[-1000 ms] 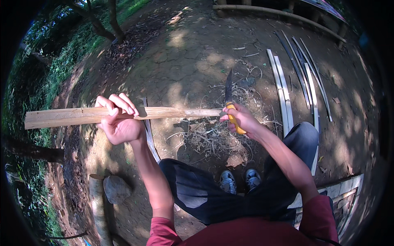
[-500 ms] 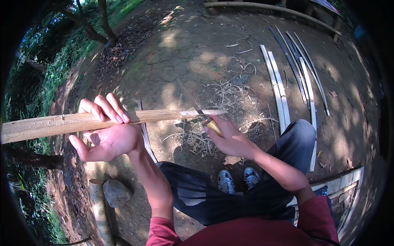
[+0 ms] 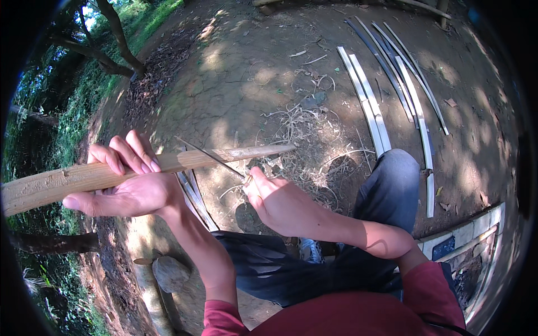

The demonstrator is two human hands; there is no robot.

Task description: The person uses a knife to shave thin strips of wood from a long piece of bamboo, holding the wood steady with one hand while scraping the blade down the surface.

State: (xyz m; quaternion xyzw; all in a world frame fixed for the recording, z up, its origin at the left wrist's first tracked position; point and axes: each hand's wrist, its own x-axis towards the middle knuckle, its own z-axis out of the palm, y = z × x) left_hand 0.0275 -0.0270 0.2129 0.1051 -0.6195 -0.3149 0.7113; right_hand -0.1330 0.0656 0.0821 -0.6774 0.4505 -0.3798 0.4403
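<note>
- The long, flat tan strip of wood or bamboo (image 3: 188,161) is held up in the air in front of the person, slanting slightly upward from left to right.
- The bare left hand (image 3: 128,185) is closed around the strip: its fingers curl over the upper edge onto the visible face, the palm sits below, and the thumb stretches out leftward under the lower edge.
- The strip's broader part extends to the left of this grip, toward the picture's dark rim; its narrower part extends to the right and tapers to a thin tip.
- The bare right hand (image 3: 280,204) is clenched around the handle of a knife with a thin, dark metal blade (image 3: 208,154); the handle is mostly hidden by the fingers.
- The right hand sits just below the strip's tapering part, while the blade crosses the strip diagonally, between the left fingers and the tip; whether its edge bites in cannot be told.
- Beyond the strip's tip, a loose heap of pale, curled shavings (image 3: 302,124) lies on the brown earth ground (image 3: 235,89).
- Farther right, a pair of long, whitish strips (image 3: 367,109) lies on the ground.
</note>
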